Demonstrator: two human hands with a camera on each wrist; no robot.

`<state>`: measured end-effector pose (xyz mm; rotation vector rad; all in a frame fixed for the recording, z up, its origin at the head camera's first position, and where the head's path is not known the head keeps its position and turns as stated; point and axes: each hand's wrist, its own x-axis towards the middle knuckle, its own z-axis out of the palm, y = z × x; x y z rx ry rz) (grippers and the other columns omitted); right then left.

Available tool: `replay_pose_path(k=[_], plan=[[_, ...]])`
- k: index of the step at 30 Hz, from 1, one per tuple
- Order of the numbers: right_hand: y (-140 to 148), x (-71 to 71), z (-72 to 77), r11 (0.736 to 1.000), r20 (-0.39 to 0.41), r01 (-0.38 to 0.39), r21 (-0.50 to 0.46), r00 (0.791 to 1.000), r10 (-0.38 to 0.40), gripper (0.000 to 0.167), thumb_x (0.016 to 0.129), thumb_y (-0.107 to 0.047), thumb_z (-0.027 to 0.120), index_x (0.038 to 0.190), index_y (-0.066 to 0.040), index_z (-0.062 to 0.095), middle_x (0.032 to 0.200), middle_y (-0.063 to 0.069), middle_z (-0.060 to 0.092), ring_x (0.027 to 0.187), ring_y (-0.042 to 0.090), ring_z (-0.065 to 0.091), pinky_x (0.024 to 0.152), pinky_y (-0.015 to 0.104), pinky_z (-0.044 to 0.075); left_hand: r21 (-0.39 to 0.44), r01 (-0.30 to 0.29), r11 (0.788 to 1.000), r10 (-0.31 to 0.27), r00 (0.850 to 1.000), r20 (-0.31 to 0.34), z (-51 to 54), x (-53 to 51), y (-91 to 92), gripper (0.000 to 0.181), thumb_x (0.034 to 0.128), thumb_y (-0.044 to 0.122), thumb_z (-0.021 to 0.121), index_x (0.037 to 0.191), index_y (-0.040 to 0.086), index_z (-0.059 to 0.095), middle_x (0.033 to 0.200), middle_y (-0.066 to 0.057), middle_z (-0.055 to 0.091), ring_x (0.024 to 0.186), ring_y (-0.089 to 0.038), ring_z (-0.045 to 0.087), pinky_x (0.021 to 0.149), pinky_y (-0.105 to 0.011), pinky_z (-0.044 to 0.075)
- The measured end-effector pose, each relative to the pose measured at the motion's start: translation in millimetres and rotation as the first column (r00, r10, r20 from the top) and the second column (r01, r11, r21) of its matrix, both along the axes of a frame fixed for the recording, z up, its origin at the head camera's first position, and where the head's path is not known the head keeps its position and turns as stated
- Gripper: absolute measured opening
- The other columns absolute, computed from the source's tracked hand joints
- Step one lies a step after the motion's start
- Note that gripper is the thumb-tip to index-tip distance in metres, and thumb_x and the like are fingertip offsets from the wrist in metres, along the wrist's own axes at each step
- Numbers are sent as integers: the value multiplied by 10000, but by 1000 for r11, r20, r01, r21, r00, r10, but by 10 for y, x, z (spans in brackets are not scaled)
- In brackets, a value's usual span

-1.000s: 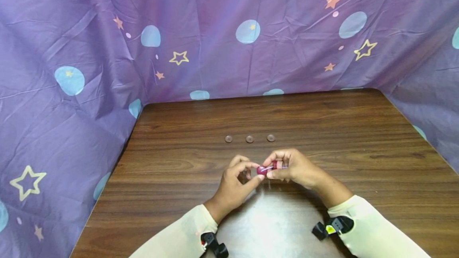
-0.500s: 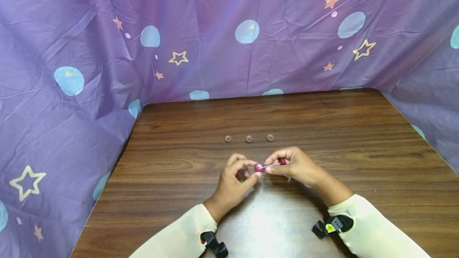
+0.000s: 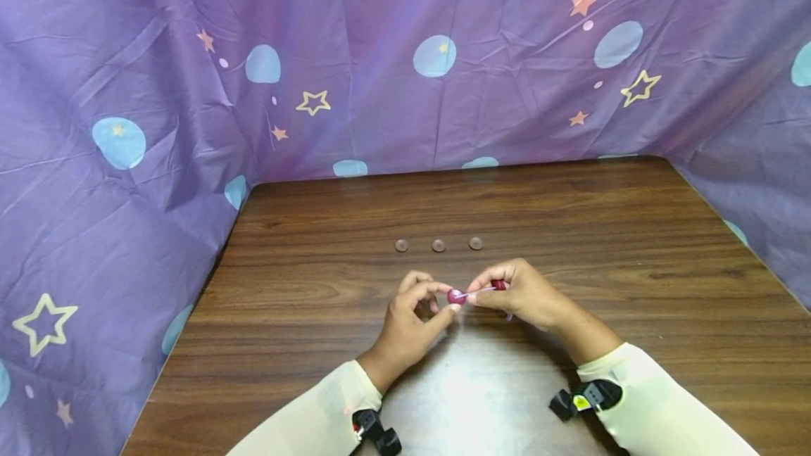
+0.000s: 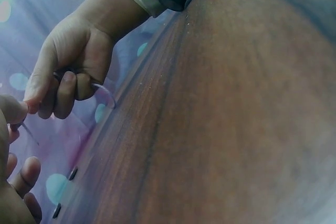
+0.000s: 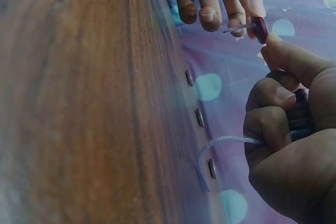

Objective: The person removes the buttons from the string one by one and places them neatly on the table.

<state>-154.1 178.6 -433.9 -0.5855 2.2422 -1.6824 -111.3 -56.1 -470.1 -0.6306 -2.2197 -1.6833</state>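
Note:
Between thumb and index finger, my left hand (image 3: 408, 326) pinches a round dark red button (image 3: 455, 297). A pale lilac cord (image 5: 239, 28) passes through this button, and a short end pokes out on the left hand's side. My right hand (image 3: 531, 299) has its thumb and index fingertips at the button's other side, by the cord. Its other fingers curl round a stack of dark red buttons (image 5: 300, 113), partly hidden in the palm. From under those fingers a loose cord tail (image 5: 218, 140) hangs down. Both hands are held above the table.
Three brown buttons (image 3: 438, 245) lie in a row on the wood-grain table (image 3: 317, 231), beyond the hands. A purple patterned curtain (image 3: 380, 118) closes off the back and sides. Each wrist wears a black camera (image 3: 586, 400).
The red button stack has tucked back into my right palm, away from the single button. More cord now shows between them. The left hand keeps its pinch, nearly still.

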Motion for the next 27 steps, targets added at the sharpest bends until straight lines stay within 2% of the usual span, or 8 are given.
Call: replay_pose_path(k=[5, 9, 15, 19, 27], plan=[[1, 1, 12, 999, -31, 48, 20, 998, -47, 123, 943, -90, 812, 964, 30, 790, 666, -115, 593, 571, 13, 485, 448, 271, 465, 3, -17, 1000, 17, 1000, -10, 7, -11, -4, 241, 885, 35, 866, 1115, 61, 801, 1027, -230, 620, 866, -315, 626, 706, -254, 552], [5, 4, 19, 998, -32, 64, 7, 997, -63, 134, 943, -85, 811, 964, 44, 782, 664, -122, 590, 573, 13, 487, 446, 279, 473, 11, -25, 1000, 25, 1000, -14, 15, -19, -6, 244, 880, 25, 867, 1113, 58, 803, 1022, -241, 616, 847, -334, 629, 706, -293, 557], [19, 13, 31, 996, -22, 87, -2, 996, -87, 153, 939, -76, 798, 973, 69, 763, 664, -127, 579, 583, 13, 489, 463, 270, 480, 16, -38, 999, 38, 999, -4, 11, -43, -8, 226, 887, 45, 866, 1104, 75, 811, 1009, -232, 617, 847, -327, 632, 714, -274, 561], [29, 9, 33, 993, -20, 114, -9, 993, -115, 139, 934, -69, 786, 962, 66, 761, 666, -126, 573, 597, 18, 500, 469, 268, 480, 17, -59, 998, 60, 998, -19, -5, -70, -26, 222, 882, 47, 871, 1093, 81, 813, 1015, -231, 620, 810, -320, 630, 677, -249, 548], [32, -31, -9, 989, -27, 130, -75, 991, -132, 99, 930, -19, 756, 938, 79, 743, 656, -116, 601, 581, 28, 500, 479, 240, 435, 20, -74, 997, 74, 997, -4, 20, -89, -68, 252, 879, 40, 870, 1118, 86, 806, 1075, -213, 613, 791, -321, 663, 677, -262, 572]])
